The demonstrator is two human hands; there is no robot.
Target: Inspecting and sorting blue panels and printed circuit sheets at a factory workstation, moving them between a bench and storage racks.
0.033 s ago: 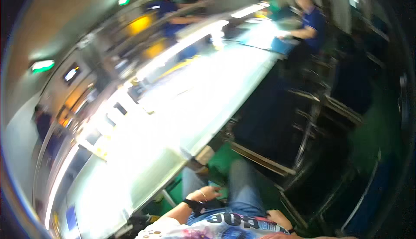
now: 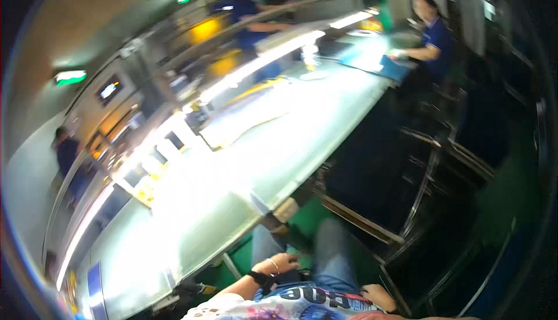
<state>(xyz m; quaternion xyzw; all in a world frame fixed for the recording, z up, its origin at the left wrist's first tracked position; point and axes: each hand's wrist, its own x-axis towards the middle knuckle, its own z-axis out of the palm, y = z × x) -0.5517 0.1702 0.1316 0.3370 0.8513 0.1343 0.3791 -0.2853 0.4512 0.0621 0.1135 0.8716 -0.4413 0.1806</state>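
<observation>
My left hand rests over my lap, with a bracelet and a black band at its wrist. Its fingers look loosely stretched out, and I see nothing in them. Low beside my right hip lies my right hand, partly cut off by my shirt; its fingers are too hidden to read. A long, brightly lit worktable runs diagonally in front of me, apart from both hands. The blue jeans on my legs show below the table's edge.
A co-worker sits at the table's far right end, hands on a blue sheet. Another person stands behind the light bar. Dark benches or seats stand to my right. A blue-edged panel lies at the table's near left.
The whole view has shifted, so the table and people appear a little further right and lower. Both my hands stay at my lap and hip.
</observation>
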